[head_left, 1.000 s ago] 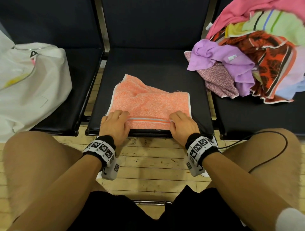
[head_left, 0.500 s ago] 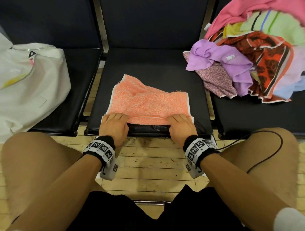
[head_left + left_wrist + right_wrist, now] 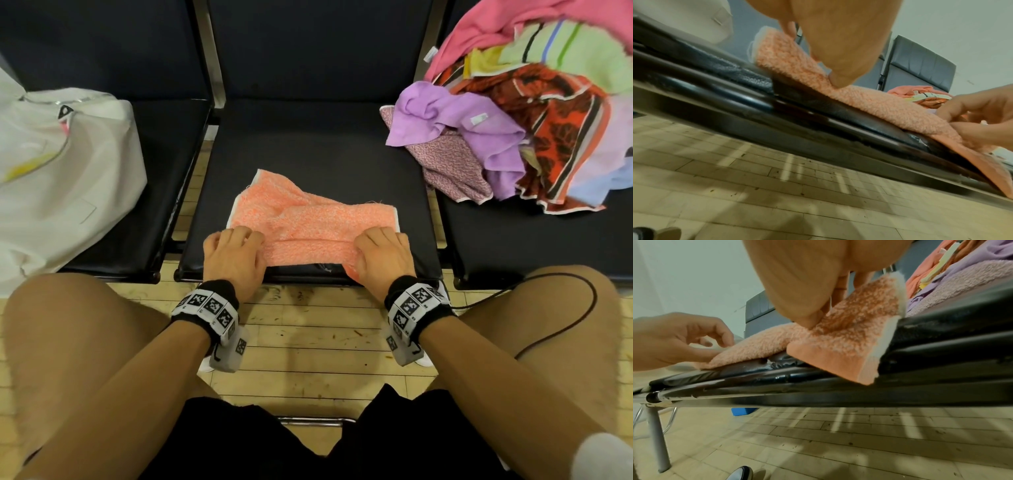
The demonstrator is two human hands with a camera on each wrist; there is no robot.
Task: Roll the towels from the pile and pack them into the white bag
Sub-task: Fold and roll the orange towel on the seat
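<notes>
An orange towel point(image 3: 308, 222) lies on the middle black seat point(image 3: 308, 144), its near edge turned over into a low roll. My left hand point(image 3: 236, 253) grips the roll's left end, fingers curled over it. My right hand point(image 3: 380, 253) grips the right end, where a towel corner hangs over the seat's front edge. In the left wrist view my thumb point(image 3: 838, 48) presses the orange towel point(image 3: 869, 100). In the right wrist view my right hand point(image 3: 807, 280) presses the orange towel point(image 3: 849, 337). The white bag point(image 3: 61, 178) lies on the left seat. The towel pile point(image 3: 531, 120) fills the right seat.
Three black seats stand in a row with dark backrests. A purple towel point(image 3: 479, 130) hangs at the pile's near left side. My bare knees flank the wooden floor point(image 3: 308, 342). A black cable point(image 3: 565, 325) runs over my right thigh.
Both hands have turned the towel's near striped edge over and pushed it away from me, forming a roll. The flat part of the towel has shortened and bunched.
</notes>
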